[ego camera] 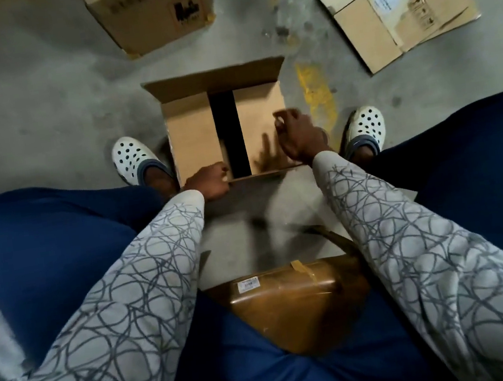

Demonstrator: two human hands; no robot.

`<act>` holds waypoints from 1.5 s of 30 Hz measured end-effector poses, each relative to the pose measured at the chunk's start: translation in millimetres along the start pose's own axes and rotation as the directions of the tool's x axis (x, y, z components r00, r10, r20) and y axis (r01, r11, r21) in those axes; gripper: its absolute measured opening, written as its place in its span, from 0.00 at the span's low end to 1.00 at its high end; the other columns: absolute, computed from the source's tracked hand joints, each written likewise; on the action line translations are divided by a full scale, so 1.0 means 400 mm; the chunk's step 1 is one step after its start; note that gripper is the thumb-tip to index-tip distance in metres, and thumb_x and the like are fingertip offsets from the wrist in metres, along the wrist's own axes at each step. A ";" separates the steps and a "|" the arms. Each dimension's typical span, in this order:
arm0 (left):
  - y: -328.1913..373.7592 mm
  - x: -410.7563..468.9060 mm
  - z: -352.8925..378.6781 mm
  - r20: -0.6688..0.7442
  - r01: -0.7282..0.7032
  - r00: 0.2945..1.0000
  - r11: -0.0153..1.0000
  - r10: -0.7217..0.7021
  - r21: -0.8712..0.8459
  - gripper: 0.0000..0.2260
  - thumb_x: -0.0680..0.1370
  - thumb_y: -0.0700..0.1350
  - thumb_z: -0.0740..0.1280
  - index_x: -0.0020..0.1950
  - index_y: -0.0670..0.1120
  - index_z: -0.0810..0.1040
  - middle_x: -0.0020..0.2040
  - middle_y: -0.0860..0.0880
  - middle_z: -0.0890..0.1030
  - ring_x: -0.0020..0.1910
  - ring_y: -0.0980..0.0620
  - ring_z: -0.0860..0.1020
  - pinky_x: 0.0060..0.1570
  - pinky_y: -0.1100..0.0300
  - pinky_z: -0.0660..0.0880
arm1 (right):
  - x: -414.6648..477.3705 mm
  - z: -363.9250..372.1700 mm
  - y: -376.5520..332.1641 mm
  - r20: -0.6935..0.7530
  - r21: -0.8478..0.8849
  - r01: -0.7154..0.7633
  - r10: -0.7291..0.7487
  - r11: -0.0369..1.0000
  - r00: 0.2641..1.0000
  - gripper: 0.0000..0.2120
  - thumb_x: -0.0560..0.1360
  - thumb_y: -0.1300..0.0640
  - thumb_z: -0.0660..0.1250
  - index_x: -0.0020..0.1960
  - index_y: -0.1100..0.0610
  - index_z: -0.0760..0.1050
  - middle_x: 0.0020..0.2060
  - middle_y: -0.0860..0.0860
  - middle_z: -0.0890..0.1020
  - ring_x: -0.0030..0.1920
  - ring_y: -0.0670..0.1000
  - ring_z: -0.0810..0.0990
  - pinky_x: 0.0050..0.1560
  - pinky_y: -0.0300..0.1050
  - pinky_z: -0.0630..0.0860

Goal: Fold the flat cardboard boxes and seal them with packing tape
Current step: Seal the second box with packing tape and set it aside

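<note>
Head view. Flat cardboard (396, 8): on the floor, well beyond the right hand. Open box (194, 140): under and just ahead of both hands, its two inner flaps folded down with a dark gap between them. Far flap (215, 80): standing open beyond the hands. Left hand (208, 183): grips the box's near rim. Right hand (299, 138): fingers curled, over the right inner flap; whether it holds anything cannot be told. Step judged: closing flaps. Next move calls for bringing the outer flaps together, then taping.

Your sleeves (147, 285) are pale grey with dark scribbly loops, trousers (41, 245) deep blue, clogs (130, 157) white with dark holes. Box (192, 134) mid-frame is tan, floor (38, 107) grey with a yellow smear (315, 91).
</note>
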State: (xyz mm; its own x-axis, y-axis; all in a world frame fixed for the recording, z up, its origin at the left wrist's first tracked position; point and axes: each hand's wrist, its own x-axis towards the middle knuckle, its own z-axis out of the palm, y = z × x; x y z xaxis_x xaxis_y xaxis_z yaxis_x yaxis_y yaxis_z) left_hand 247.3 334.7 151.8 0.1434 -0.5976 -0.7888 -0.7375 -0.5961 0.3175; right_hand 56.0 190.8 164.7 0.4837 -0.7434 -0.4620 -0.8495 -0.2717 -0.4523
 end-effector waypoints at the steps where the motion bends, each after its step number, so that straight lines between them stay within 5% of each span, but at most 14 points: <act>1: -0.005 0.011 -0.015 -0.011 -0.005 1.000 1.000 0.005 -0.013 0.26 0.77 0.49 0.70 0.74 0.50 0.67 0.71 0.46 0.74 0.68 0.43 0.74 0.66 0.48 0.72 | 0.020 -0.008 -0.013 -0.147 -0.002 0.057 -0.057 0.998 0.987 0.25 0.81 0.48 0.53 0.75 0.54 0.66 0.74 0.58 0.66 0.70 0.62 0.67 0.62 0.63 0.71; 4: 0.004 0.022 -0.038 -0.189 -0.031 0.980 0.991 0.055 0.128 0.34 0.74 0.52 0.74 0.75 0.49 0.62 0.70 0.41 0.74 0.68 0.38 0.72 0.67 0.44 0.68 | 0.073 -0.055 -0.073 -0.346 -0.130 0.187 -0.222 0.974 0.912 0.27 0.80 0.48 0.53 0.79 0.48 0.59 0.79 0.52 0.58 0.76 0.58 0.60 0.63 0.61 0.68; 8: 0.010 0.044 -0.030 -0.545 0.075 0.838 0.985 0.021 0.155 0.52 0.68 0.54 0.78 0.81 0.50 0.46 0.80 0.40 0.54 0.78 0.38 0.55 0.75 0.41 0.55 | 0.145 -0.069 -0.087 -0.201 -0.212 0.203 -0.246 0.956 0.948 0.28 0.81 0.50 0.52 0.81 0.44 0.53 0.80 0.49 0.58 0.80 0.55 0.52 0.72 0.68 0.56; 12: -0.009 0.077 -0.010 -0.580 0.147 0.809 0.988 -0.091 0.051 0.60 0.64 0.55 0.81 0.81 0.51 0.40 0.81 0.39 0.42 0.80 0.37 0.46 0.77 0.40 0.48 | 0.144 0.013 -0.048 -0.067 -0.270 0.167 -0.192 0.948 0.979 0.30 0.80 0.51 0.55 0.81 0.48 0.53 0.68 0.52 0.75 0.72 0.55 0.67 0.72 0.70 0.51; 18: -0.019 0.115 -0.030 -0.596 0.211 0.797 0.970 -0.099 0.121 0.70 0.55 0.60 0.83 0.81 0.53 0.37 0.81 0.39 0.39 0.79 0.36 0.44 0.75 0.33 0.48 | 0.144 0.071 -0.081 -0.334 -0.253 0.103 -0.187 0.962 0.924 0.31 0.78 0.48 0.54 0.81 0.47 0.55 0.81 0.52 0.55 0.80 0.53 0.54 0.73 0.63 0.54; 21: -0.016 0.123 -0.032 -0.604 0.179 0.796 0.962 -0.018 0.207 0.71 0.52 0.61 0.84 0.81 0.53 0.38 0.81 0.39 0.42 0.80 0.36 0.44 0.74 0.33 0.48 | 0.176 0.025 -0.109 -0.439 -0.290 0.125 -0.248 0.949 0.864 0.30 0.79 0.50 0.57 0.81 0.47 0.56 0.81 0.53 0.56 0.81 0.55 0.52 0.74 0.65 0.52; 25: 0.003 0.111 -0.029 -0.638 0.188 0.767 0.923 0.075 0.334 0.70 0.54 0.62 0.83 0.81 0.52 0.39 0.81 0.37 0.44 0.80 0.36 0.45 0.73 0.31 0.48 | 0.208 -0.002 -0.108 -0.226 -0.318 0.115 -0.193 0.941 0.955 0.28 0.76 0.53 0.55 0.77 0.49 0.64 0.68 0.51 0.75 0.73 0.55 0.67 0.73 0.68 0.47; 27: 0.003 0.098 -0.018 -0.647 0.181 0.755 0.916 0.104 0.358 0.68 0.56 0.61 0.82 0.82 0.52 0.39 0.80 0.36 0.45 0.80 0.35 0.45 0.72 0.29 0.50 | 0.188 0.018 -0.094 -0.191 -0.340 0.119 -0.192 0.933 0.963 0.28 0.74 0.52 0.55 0.74 0.50 0.68 0.64 0.50 0.77 0.68 0.55 0.71 0.71 0.67 0.49; 31: 0.014 0.081 0.016 -0.636 0.175 0.762 0.907 0.122 0.384 0.58 0.65 0.54 0.79 0.82 0.50 0.40 0.81 0.37 0.44 0.80 0.36 0.45 0.73 0.30 0.48 | 0.137 0.087 -0.049 -0.007 -0.332 0.154 -0.166 0.931 0.986 0.23 0.80 0.48 0.58 0.74 0.50 0.67 0.70 0.50 0.72 0.72 0.55 0.67 0.70 0.67 0.54; 36: -0.030 0.137 0.040 -0.310 0.079 0.951 0.967 0.000 0.243 0.43 0.78 0.52 0.69 0.82 0.51 0.41 0.81 0.49 0.37 0.80 0.40 0.39 0.77 0.38 0.46 | 0.074 0.173 0.005 0.239 -0.317 0.175 -0.100 0.932 0.966 0.35 0.81 0.41 0.56 0.82 0.50 0.47 0.82 0.47 0.46 0.81 0.59 0.42 0.73 0.72 0.50; 39: -0.057 0.152 0.042 -0.323 0.021 0.946 0.997 0.003 0.072 0.38 0.78 0.53 0.67 0.82 0.52 0.49 0.82 0.52 0.42 0.80 0.43 0.42 0.76 0.41 0.48 | 0.100 0.155 0.006 0.309 -0.129 0.112 -0.067 0.985 0.949 0.31 0.81 0.47 0.57 0.82 0.50 0.53 0.81 0.49 0.50 0.81 0.59 0.45 0.74 0.72 0.48; 42: -0.066 0.167 0.024 -0.591 -0.053 0.803 0.976 -0.084 -0.210 0.25 0.75 0.50 0.71 0.71 0.48 0.74 0.76 0.49 0.67 0.74 0.45 0.64 0.73 0.48 0.62 | 0.114 0.111 0.017 -0.029 0.289 -0.046 0.057 0.956 0.998 0.24 0.75 0.51 0.58 0.70 0.54 0.73 0.66 0.56 0.78 0.68 0.60 0.74 0.65 0.62 0.72; 44: -0.078 0.184 0.003 -0.660 -0.064 0.703 0.902 -0.263 -0.428 0.15 0.73 0.48 0.71 0.58 0.45 0.82 0.63 0.48 0.79 0.62 0.46 0.75 0.66 0.50 0.71 | 0.114 0.095 0.034 -0.204 0.392 -0.220 0.317 0.893 0.926 0.18 0.76 0.53 0.61 0.63 0.56 0.76 0.58 0.58 0.82 0.59 0.62 0.79 0.59 0.54 0.74; 45: -0.080 0.189 -0.016 -0.637 -0.068 0.680 0.834 -0.363 -0.548 0.11 0.72 0.48 0.71 0.52 0.46 0.84 0.57 0.48 0.82 0.57 0.47 0.78 0.61 0.50 0.75 | 0.114 0.099 0.042 -0.166 0.384 -0.333 0.419 0.861 0.893 0.18 0.77 0.54 0.61 0.65 0.57 0.75 0.59 0.60 0.80 0.60 0.63 0.78 0.61 0.53 0.72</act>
State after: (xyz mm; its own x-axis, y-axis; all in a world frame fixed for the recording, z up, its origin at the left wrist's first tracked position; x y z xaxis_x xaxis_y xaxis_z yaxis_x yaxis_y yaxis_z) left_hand 285.9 305.3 85.3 0.7856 -0.5316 -0.3165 -0.2631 -0.7501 0.6068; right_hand 72.1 176.5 106.0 0.0405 -0.8789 -0.4753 -0.8115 0.2486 -0.5288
